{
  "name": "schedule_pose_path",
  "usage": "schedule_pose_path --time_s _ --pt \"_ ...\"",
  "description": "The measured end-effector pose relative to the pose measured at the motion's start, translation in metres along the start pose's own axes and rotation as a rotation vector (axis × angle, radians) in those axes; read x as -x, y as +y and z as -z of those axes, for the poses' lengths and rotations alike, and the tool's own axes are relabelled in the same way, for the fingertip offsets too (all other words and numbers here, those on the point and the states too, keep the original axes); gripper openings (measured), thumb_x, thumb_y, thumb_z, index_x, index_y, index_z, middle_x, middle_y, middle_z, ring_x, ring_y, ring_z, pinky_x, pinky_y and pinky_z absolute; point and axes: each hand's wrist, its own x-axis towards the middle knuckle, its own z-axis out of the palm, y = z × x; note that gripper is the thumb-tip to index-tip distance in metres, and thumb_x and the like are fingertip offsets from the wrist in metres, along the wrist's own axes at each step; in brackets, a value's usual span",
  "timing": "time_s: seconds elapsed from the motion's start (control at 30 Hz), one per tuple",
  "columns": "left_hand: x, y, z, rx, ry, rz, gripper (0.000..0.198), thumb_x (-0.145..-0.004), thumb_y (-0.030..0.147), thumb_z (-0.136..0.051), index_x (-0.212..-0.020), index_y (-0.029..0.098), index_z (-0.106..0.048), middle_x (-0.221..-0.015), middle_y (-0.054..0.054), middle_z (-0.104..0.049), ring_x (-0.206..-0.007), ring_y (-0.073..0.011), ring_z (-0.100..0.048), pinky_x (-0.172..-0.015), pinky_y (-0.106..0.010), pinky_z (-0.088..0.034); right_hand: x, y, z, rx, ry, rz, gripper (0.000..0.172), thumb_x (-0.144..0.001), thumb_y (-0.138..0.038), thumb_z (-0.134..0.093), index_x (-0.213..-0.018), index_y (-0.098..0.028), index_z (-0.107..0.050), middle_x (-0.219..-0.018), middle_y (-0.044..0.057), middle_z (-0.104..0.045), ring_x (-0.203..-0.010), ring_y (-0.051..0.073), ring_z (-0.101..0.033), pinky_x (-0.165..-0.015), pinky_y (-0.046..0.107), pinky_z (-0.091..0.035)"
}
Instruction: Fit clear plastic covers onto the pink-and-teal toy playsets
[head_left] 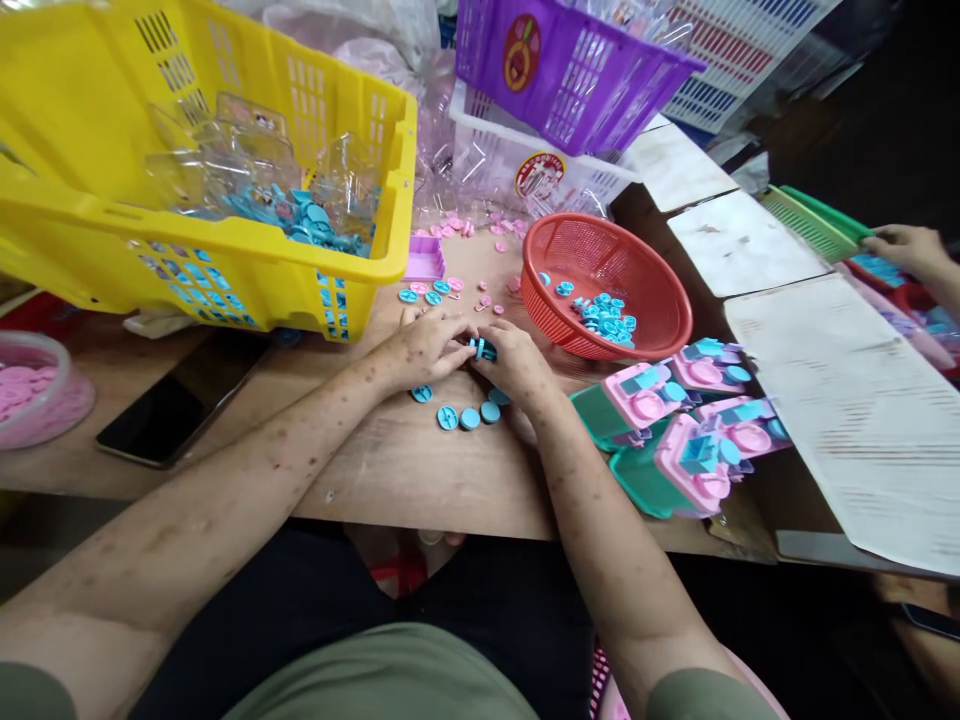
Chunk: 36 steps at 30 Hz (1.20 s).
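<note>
My left hand (427,347) and my right hand (517,362) meet at the middle of the wooden table (390,470). Both pinch a small blue plastic piece (484,349) between their fingertips. Several loose blue round pieces (459,414) lie on the table just below my hands. More blue and pink small pieces (435,290) are scattered beyond my fingers.
A yellow crate (217,250) with clear blister shells and blue parts stands at left. A red basket (652,310) with blue pieces sits at right, packed pink-and-green toy sets (679,430) beside it. A phone (169,410) and pink tub (37,395) lie left. Another person's hand (911,250) is far right.
</note>
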Motion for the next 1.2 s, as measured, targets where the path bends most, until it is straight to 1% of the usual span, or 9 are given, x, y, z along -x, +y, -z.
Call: schedule_pose_path --time_s 0.1,0.23,0.33,0.43,0.53,0.67,0.9,1.1,1.2 --pt "-0.002 -0.002 0.000 0.029 0.091 -0.078 0.026 -0.106 0.033 -0.070 -0.127 0.024 -0.081 -0.127 -0.011 -0.084 -0.128 -0.0344 -0.073 -0.116 -0.054 -0.051 0.001 0.005 0.000 -0.112 0.047 0.058 0.028 -0.098 -0.019 -0.079 -0.126 -0.020 -0.081 -0.127 0.014 -0.081 -0.122 0.033 -0.077 -0.111 0.044 -0.060" --pt "-0.001 -0.004 0.001 0.171 0.186 -0.127 0.025 -0.099 0.021 -0.069 -0.122 0.020 -0.079 -0.110 -0.006 -0.084 -0.097 -0.0228 -0.078 -0.093 -0.036 -0.063 0.005 0.001 -0.002 -0.287 0.004 0.096 0.056 -0.097 -0.034 -0.088 -0.149 -0.021 -0.071 -0.137 0.013 -0.083 -0.127 0.035 -0.078 -0.113 0.046 -0.059" --pt "0.002 -0.002 0.006 0.209 0.189 -0.154 0.023 -0.104 0.024 -0.065 -0.121 0.020 -0.080 -0.113 -0.006 -0.086 -0.101 -0.0218 -0.081 -0.093 -0.034 -0.065 0.008 -0.005 0.002 -0.380 0.002 0.062 0.048 -0.104 -0.038 -0.079 -0.148 -0.021 -0.071 -0.130 0.010 -0.084 -0.120 0.031 -0.079 -0.109 0.043 -0.060" --pt "0.003 0.001 0.011 0.207 0.234 -0.164 0.031 -0.110 0.029 -0.059 -0.131 0.019 -0.079 -0.128 -0.010 -0.084 -0.114 -0.0242 -0.080 -0.099 -0.037 -0.065 0.011 -0.007 0.010 -0.487 0.005 -0.013 0.038 -0.108 -0.054 -0.071 -0.130 -0.024 -0.074 -0.103 0.004 -0.081 -0.091 0.025 -0.076 -0.088 0.037 -0.061" --pt "0.004 0.000 0.015 0.159 0.272 -0.124 0.034 -0.108 0.028 -0.059 -0.134 0.016 -0.077 -0.122 -0.011 -0.083 -0.102 -0.0234 -0.078 -0.092 -0.037 -0.064 0.012 -0.005 0.017 -0.600 0.039 -0.106 0.049 -0.103 -0.075 -0.071 -0.100 -0.026 -0.064 -0.084 0.000 -0.070 -0.069 0.018 -0.062 -0.070 0.033 -0.055" --pt "0.007 -0.004 0.021 0.052 0.164 -0.153 0.021 -0.104 0.028 -0.065 -0.115 0.020 -0.082 -0.105 -0.008 -0.083 -0.100 -0.0257 -0.076 -0.092 -0.039 -0.060 0.012 -0.001 0.024 -0.847 0.086 -0.168 0.063 -0.095 -0.087 -0.076 -0.097 -0.027 -0.056 -0.084 -0.002 -0.063 -0.062 0.014 -0.054 -0.058 0.030 -0.046" --pt "0.011 -0.011 0.022 0.067 -0.195 -0.266 0.020 -0.096 0.034 -0.085 -0.115 0.028 -0.086 -0.105 -0.003 -0.086 -0.109 -0.0280 -0.075 -0.108 -0.045 -0.054 0.015 0.002 0.030 -1.073 0.062 -0.242 0.067 -0.086 -0.086 -0.085 -0.110 -0.027 -0.066 -0.095 0.000 -0.066 -0.064 0.012 -0.050 -0.053 0.028 -0.035" --pt "0.004 -0.007 0.012 0.107 0.189 -0.240 0.020 -0.103 0.025 -0.076 -0.122 0.022 -0.082 -0.107 -0.007 -0.083 -0.100 -0.0249 -0.075 -0.095 -0.038 -0.060 0.017 -0.010 0.023 -1.177 -0.151 -0.274 0.070 -0.082 -0.083 -0.090 -0.115 -0.026 -0.066 -0.108 0.003 -0.071 -0.062 0.009 -0.050 -0.047 0.024 -0.027" --pt "0.006 0.001 0.009 0.076 0.222 -0.291 0.022 -0.104 0.020 -0.073 -0.125 0.021 -0.078 -0.113 -0.009 -0.082 -0.107 -0.0266 -0.077 -0.100 -0.041 -0.062 0.017 -0.020 0.016 -1.168 -0.197 -0.217 0.068 -0.084 -0.085 -0.088 -0.110 -0.027 -0.064 -0.106 0.002 -0.067 -0.061 0.010 -0.048 -0.046 0.025 -0.025"
